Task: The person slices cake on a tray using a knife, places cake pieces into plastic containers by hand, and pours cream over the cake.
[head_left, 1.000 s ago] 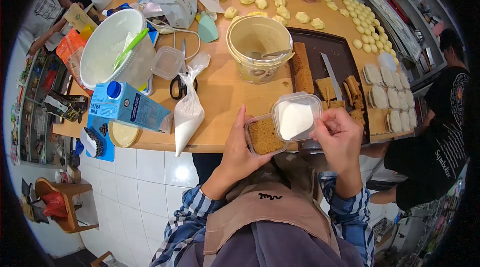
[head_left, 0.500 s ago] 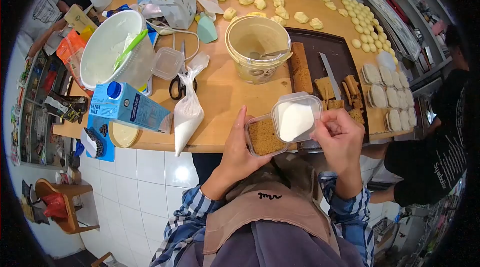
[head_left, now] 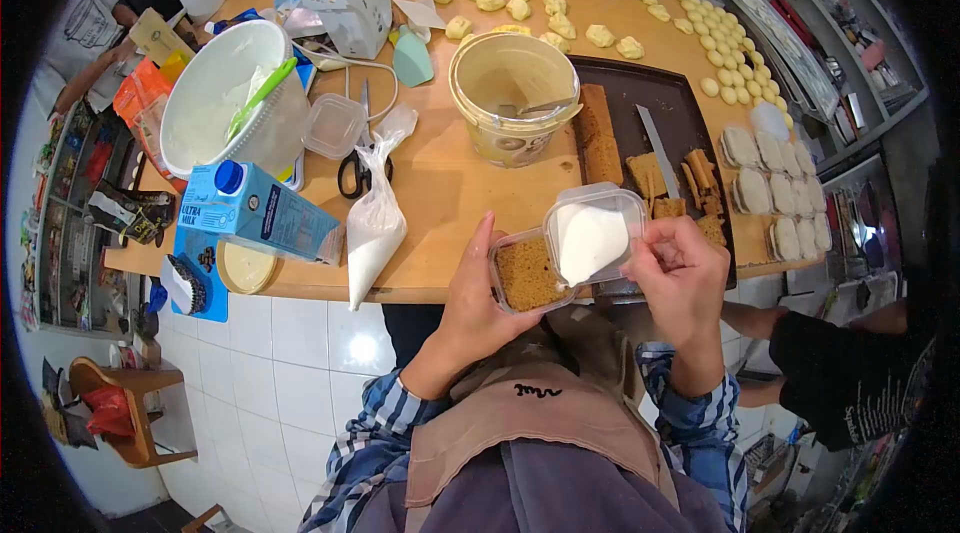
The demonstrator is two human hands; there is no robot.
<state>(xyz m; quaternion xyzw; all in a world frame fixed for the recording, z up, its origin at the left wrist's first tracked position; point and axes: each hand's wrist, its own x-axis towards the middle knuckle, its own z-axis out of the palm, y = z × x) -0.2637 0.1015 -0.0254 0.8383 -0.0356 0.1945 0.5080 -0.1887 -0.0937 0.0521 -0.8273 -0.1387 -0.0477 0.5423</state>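
My left hand (head_left: 472, 295) is closed around a clear plastic tub of brown cake (head_left: 527, 276) above the table's near edge. Between the fingers of my right hand (head_left: 683, 268) is a clear cup (head_left: 632, 216) of white liquid (head_left: 590, 241). This cup is tilted over the right side of the cake tub, with the liquid gathered at its lower left corner. On the dark tray (head_left: 645, 83) behind lie a long brown cake strip (head_left: 602, 138), cut cake pieces (head_left: 703, 181) and a knife (head_left: 658, 151). A filled piping bag (head_left: 374, 238) rests at the left.
A cream bucket (head_left: 513, 138) stands mid-table. Leftward are a milk carton (head_left: 262, 211), a white bowl (head_left: 190, 123), scissors (head_left: 352, 175) and a mixer (head_left: 345, 8). Dough pieces (head_left: 518, 8) and filled tubs (head_left: 752, 191) lie farther off. A person in black (head_left: 830, 373) is at the right.
The cup in my right hand has tipped further, and its white liquid has run toward the lower left corner. The person at the right has bent lower.
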